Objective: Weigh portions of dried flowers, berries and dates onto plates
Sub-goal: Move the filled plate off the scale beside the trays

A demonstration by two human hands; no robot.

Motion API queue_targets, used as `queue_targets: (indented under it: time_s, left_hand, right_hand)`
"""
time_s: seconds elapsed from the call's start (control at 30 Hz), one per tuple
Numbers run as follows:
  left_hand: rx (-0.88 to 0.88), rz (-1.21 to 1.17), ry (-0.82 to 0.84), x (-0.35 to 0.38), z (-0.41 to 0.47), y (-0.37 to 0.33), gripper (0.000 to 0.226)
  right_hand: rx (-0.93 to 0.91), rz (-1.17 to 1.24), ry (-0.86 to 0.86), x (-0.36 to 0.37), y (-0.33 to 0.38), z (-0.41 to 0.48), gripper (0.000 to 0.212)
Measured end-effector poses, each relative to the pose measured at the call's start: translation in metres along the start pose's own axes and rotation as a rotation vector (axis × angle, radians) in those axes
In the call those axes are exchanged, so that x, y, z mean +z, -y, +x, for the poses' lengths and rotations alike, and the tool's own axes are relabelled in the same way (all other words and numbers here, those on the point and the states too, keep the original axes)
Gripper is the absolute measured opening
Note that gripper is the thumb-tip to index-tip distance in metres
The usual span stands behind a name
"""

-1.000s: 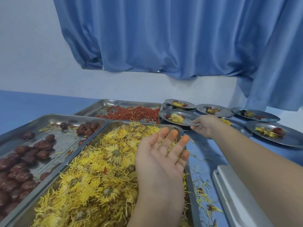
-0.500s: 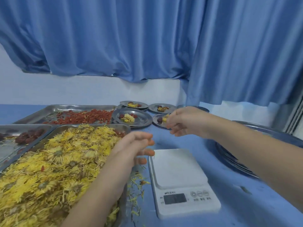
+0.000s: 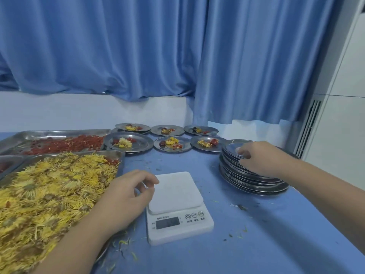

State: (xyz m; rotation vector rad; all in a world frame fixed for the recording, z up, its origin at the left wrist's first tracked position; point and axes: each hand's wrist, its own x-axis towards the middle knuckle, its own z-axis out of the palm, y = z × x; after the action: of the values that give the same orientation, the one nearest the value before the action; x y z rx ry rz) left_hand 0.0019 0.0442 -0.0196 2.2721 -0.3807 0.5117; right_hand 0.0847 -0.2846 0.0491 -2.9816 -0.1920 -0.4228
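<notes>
Plate stack (image 3: 249, 179) now pinched by right hand (image 3: 258, 159); left hand (image 3: 126, 196) beside scale (image 3: 178, 206).

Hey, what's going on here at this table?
A person is portioning dried ingredients. Their right hand rests on top of a stack of empty metal plates, grip unclear. Their left hand hovers loosely curled, holding nothing, at the left edge of the bare white scale. Six filled plates sit at the back, beside trays of yellow flowers and red berries.

blue tbl (image 3: 276, 234) | L: steel trays (image 3: 59, 133) | ctr: white scale (image 3: 177, 206) | back: 6 filled plates (image 3: 172, 144) | R: plate stack (image 3: 250, 180) | loose petals (image 3: 122, 243)
</notes>
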Motion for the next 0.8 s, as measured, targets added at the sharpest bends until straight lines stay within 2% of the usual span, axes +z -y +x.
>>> queue_targets:
  time_s: [0.1,0.3,0.5,0.57,0.67,0.8]
  left_hand:
    - [0.012,0.026,0.007,0.0,0.0,0.004,0.025]
    - [0.01,0.023,-0.022,-0.003,0.0,0.008,0.026]
    - [0.005,0.034,-0.011,-0.003,0.0,0.007,0.026]
    - [-0.001,0.038,-0.015,-0.003,0.0,0.007,0.027]
    - [-0.007,0.043,-0.018,-0.003,-0.001,0.007,0.027]
    - [-0.014,0.025,-0.058,-0.003,0.0,0.005,0.027]
  right_hand:
    - [0.029,0.053,-0.071,-0.002,-0.001,-0.003,0.022]
    - [0.003,-0.021,-0.11,-0.007,0.007,-0.005,0.027]
    - [-0.01,0.059,-0.146,-0.016,0.006,-0.008,0.006]
    - [-0.043,-0.049,-0.23,-0.02,0.004,-0.012,0.005]
    - [-0.219,-0.291,-0.48,-0.022,0.007,-0.02,0.009]
    - [-0.444,-0.267,-0.683,-0.022,0.019,-0.032,0.019]
